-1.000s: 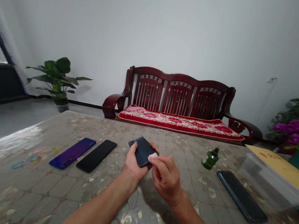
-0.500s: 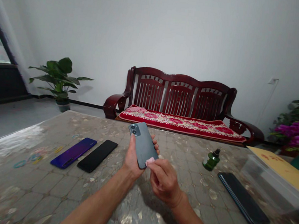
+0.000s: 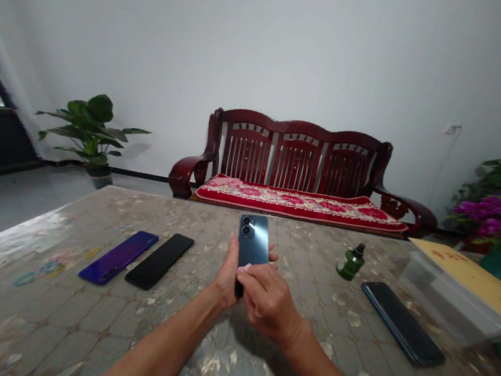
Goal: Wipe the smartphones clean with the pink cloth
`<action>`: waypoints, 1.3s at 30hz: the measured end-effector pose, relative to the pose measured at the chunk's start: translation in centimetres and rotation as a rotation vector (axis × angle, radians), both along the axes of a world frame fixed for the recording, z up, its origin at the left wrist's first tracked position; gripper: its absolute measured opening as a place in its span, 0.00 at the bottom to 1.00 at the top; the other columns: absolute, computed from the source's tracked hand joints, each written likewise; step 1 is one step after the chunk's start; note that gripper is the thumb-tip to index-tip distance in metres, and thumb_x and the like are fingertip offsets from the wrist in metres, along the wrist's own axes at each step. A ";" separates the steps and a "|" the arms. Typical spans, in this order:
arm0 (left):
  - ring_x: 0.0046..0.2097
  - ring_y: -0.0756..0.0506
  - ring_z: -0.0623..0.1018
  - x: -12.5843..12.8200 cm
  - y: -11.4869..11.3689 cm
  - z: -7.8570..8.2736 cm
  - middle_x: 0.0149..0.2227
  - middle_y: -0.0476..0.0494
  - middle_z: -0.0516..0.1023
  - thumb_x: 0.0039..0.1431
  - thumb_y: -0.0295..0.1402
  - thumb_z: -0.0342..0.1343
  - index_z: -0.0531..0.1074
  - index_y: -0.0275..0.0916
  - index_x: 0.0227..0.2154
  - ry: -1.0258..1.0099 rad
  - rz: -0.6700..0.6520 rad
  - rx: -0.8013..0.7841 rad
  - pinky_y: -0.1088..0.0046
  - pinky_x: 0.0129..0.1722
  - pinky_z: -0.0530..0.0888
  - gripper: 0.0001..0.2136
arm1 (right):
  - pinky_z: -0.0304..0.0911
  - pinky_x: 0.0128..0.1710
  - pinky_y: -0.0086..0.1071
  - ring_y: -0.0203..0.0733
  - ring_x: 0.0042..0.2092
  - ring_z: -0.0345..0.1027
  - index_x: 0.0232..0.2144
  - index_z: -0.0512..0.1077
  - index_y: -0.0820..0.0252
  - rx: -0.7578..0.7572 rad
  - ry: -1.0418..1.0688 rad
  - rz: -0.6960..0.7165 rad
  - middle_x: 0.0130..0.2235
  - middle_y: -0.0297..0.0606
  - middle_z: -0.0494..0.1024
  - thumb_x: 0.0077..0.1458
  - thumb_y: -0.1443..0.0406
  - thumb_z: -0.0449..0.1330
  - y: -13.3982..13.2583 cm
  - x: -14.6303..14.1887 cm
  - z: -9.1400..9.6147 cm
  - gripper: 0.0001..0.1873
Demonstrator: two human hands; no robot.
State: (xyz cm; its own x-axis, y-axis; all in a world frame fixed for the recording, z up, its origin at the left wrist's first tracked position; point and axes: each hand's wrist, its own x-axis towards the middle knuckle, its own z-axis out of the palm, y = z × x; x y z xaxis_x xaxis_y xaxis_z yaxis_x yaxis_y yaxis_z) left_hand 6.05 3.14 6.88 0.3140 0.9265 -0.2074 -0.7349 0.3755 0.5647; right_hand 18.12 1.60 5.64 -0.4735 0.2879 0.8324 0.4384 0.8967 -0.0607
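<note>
A grey-blue smartphone (image 3: 254, 247), its back and two camera lenses facing me, is held above the table by my left hand (image 3: 228, 273). The left thumb lies along its left edge, and fingertips show at the right edge. My right hand (image 3: 270, 302) pinches a small pink cloth (image 3: 245, 268) against the lower left part of the phone's back. Most of the cloth and the phone's lower end are hidden behind the right fingers. To the left lie a purple phone (image 3: 118, 257) and a black phone (image 3: 159, 261).
On the right stand a green bottle (image 3: 351, 263) with a black cap, another dark phone (image 3: 402, 323) and a clear plastic box (image 3: 437, 297) with a yellow sheet on top. Rubber bands (image 3: 52, 267) lie at left. A wooden bench (image 3: 297, 157) stands beyond the patterned tablecloth (image 3: 81, 319).
The phone has turned more upright and shifted slightly right, with light now glinting on its back. My right hand has carried the pink cloth from the lower right corner to the lower left side.
</note>
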 end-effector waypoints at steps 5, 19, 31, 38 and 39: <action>0.32 0.40 0.80 -0.7 0.1 -0.6 0.31 0.34 0.80 0.62 0.63 0.33 0.77 0.30 0.40 0.025 -0.136 -0.048 0.66 0.36 0.76 0.40 | 0.67 0.42 0.38 0.44 0.42 0.70 0.42 0.74 0.56 -0.100 0.076 -0.199 0.38 0.41 0.77 0.58 0.75 0.53 1.0 1.5 1.2 0.15; 0.35 0.37 0.80 -0.9 0.4 -3.0 0.38 0.26 0.80 0.55 0.68 0.38 0.72 0.24 0.48 -0.034 -0.728 -0.102 0.61 0.37 0.74 0.45 | 0.52 0.22 0.26 0.33 0.22 0.59 0.28 0.74 0.62 -1.323 0.653 0.021 0.21 0.30 0.70 0.44 0.54 0.66 4.0 4.1 1.4 0.17; 0.43 0.38 0.77 -3.6 0.8 -4.5 0.35 0.43 0.77 0.26 0.13 0.69 0.77 0.38 0.36 0.623 0.151 0.215 0.70 0.43 0.72 0.28 | 0.56 0.25 0.28 0.35 0.24 0.63 0.26 0.76 0.64 -1.280 1.084 -0.164 0.23 0.36 0.75 0.28 0.52 0.70 6.8 3.8 -4.6 0.25; 0.56 0.32 0.68 -2.7 -0.6 -6.0 0.37 0.47 0.70 0.22 0.15 0.68 0.76 0.43 0.38 0.899 0.333 0.419 0.60 0.59 0.60 0.32 | 0.53 0.23 0.27 0.33 0.23 0.60 0.26 0.76 0.64 -1.270 1.067 -0.217 0.22 0.34 0.73 0.30 0.51 0.69 6.2 3.2 -5.5 0.23; 0.56 0.31 0.67 -2.7 -0.6 -6.2 0.37 0.46 0.71 0.23 0.15 0.67 0.76 0.43 0.37 0.898 0.330 0.428 0.59 0.60 0.60 0.30 | 0.51 0.22 0.27 0.33 0.22 0.59 0.26 0.76 0.64 -1.264 1.054 -0.227 0.21 0.34 0.73 0.31 0.52 0.68 6.1 3.2 -5.5 0.23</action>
